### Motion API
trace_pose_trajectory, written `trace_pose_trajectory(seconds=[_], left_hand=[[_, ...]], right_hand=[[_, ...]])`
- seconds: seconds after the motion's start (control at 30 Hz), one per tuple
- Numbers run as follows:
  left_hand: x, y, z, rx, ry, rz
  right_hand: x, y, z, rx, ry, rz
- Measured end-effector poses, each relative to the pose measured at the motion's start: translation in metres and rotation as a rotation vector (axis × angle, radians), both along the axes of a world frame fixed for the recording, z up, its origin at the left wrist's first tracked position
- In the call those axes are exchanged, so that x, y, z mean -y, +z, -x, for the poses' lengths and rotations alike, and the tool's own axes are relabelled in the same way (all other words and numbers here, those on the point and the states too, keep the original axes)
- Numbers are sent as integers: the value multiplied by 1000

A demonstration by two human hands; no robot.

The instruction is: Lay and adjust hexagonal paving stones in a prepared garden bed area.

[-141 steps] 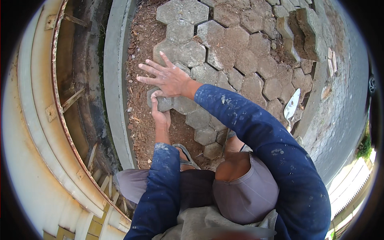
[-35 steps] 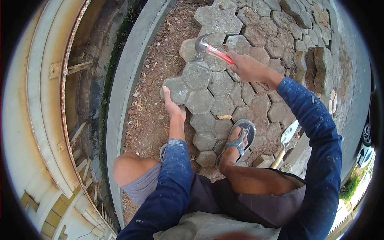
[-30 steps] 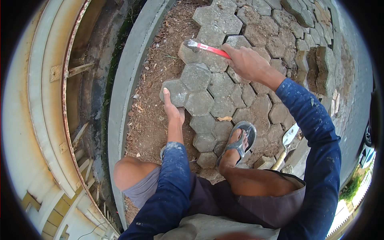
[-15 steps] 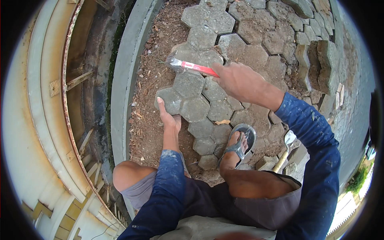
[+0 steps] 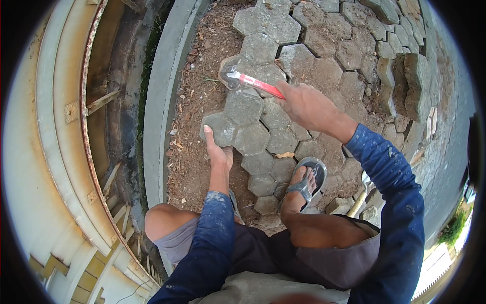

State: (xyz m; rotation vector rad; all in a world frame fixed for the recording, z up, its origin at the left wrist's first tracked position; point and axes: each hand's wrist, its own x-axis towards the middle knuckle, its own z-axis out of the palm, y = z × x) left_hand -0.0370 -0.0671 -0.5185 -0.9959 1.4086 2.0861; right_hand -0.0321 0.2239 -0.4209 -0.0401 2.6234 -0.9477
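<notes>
My left hand (image 5: 218, 152) grips the near edge of a grey hexagonal paving block (image 5: 216, 125). Its thumb lies on top while the other fingers are partly hidden at the block's edge. That block sits against neighbouring pavers (image 5: 243, 107) at the left border of the paving. In my right hand (image 5: 311, 105) is a hammer (image 5: 260, 85) with a red handle, held by the handle's end. Its head is blurred and hangs above the pavers beyond the gripped block, pointing left.
Loose brown soil (image 5: 190, 147) runs between the pavers and a concrete kerb (image 5: 154, 121). A trowel (image 5: 360, 197) lies by my right knee. Several blocks stand on edge (image 5: 415, 86) at the right. My sandalled foot (image 5: 304, 185) rests on the paving near a dry leaf (image 5: 283, 155).
The hammer and my right hand have shifted slightly to the right. My left hand keeps its hold on the same block. The whole view has drifted a little.
</notes>
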Motion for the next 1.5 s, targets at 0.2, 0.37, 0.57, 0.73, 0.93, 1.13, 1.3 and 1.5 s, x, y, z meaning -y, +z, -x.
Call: trace_pose_trajectory(seconds=[0.2,0.37,0.57,0.73,0.93,1.13,1.3,1.5], left_hand=[[-4,12,-9,-159,53,126],[18,41,-2,-172,215,62],[55,48,15,-248,168,96],[37,16,27,-174,89,-21],[-75,-2,51,-144,200,-267],[-107,24,55,-100,119,-250],[-31,37,33,-172,75,-124],[68,39,36,-157,-28,117]], right_hand=[[-12,2,-30,-30,-355,115],[-20,-2,-72,-57,-570,119],[-23,-12,-96,-16,-650,140],[-18,-6,-107,32,-702,137],[-5,12,-122,75,-698,168],[-11,29,-145,45,-648,105],[-12,11,-169,81,-765,200],[-28,-26,-189,121,-889,166]])
